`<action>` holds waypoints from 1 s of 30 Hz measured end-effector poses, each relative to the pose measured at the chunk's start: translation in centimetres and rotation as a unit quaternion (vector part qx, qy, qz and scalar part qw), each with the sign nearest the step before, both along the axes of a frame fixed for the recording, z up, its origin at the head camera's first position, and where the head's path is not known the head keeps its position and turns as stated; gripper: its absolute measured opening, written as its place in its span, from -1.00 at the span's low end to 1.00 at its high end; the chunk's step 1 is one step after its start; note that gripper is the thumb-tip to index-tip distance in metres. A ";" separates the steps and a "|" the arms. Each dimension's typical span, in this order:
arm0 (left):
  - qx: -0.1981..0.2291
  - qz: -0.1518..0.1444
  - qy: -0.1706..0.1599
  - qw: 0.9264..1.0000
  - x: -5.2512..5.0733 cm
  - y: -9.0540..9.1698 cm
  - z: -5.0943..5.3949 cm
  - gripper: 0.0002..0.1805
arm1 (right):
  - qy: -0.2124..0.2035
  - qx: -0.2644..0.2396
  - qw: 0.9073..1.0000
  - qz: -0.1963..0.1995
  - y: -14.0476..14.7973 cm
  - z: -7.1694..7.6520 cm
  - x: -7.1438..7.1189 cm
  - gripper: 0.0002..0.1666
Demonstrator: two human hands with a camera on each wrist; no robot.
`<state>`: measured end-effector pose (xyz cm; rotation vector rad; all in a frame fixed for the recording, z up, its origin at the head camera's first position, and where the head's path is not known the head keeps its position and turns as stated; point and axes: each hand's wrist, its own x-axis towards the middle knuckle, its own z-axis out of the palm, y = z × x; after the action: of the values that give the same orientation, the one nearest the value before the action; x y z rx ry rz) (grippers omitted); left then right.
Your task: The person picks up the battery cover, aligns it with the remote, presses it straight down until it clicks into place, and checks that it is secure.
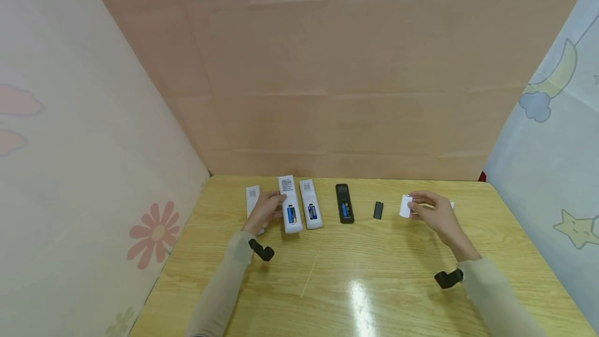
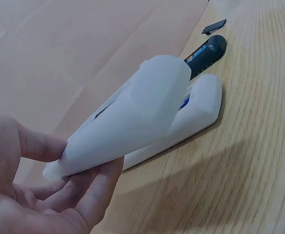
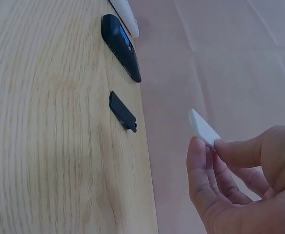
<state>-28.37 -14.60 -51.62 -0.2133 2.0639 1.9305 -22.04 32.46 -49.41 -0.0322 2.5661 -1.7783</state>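
My left hand [image 1: 266, 210] grips a white remote control [image 1: 287, 192] by its side, lifted off the table, its back and uncovered battery bay facing up with batteries inside. In the left wrist view the thumb lies on one side of that remote [image 2: 128, 107] and the fingers beneath. Over at the right, my right hand [image 1: 434, 213] pinches a small white battery cover [image 1: 405, 206] between thumb and fingers, above the table. The cover [image 3: 203, 129] is seen nearly edge-on in the right wrist view.
Another white remote [image 1: 307, 194] and a black remote [image 1: 343, 199] lie with batteries exposed. A black battery cover [image 1: 378, 210] rests right of them. One more white remote [image 1: 252, 199] is partly behind my left hand. A white piece [image 1: 452, 205] peeks out behind my right hand.
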 end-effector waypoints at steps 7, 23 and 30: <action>0.013 -0.005 0.002 1.000 0.4 0.2 0.3 -0.45 | 0.001 0.000 1.000 0.008 -0.9 0.2 -0.2 -0.44; 0.011 -0.009 0.023 1.000 1.0 1.7 0.6 -0.45 | 0.033 -0.035 0.998 0.032 -3.8 1.5 -0.3 -0.50; 0.013 -0.015 0.029 0.999 1.4 2.5 0.8 -0.43 | 0.028 -0.040 0.998 0.041 -4.9 1.9 0.0 -0.53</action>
<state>-27.02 -12.10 -50.77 -0.1218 2.0639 1.9672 -22.05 27.52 -47.53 -0.1889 2.4881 -1.8761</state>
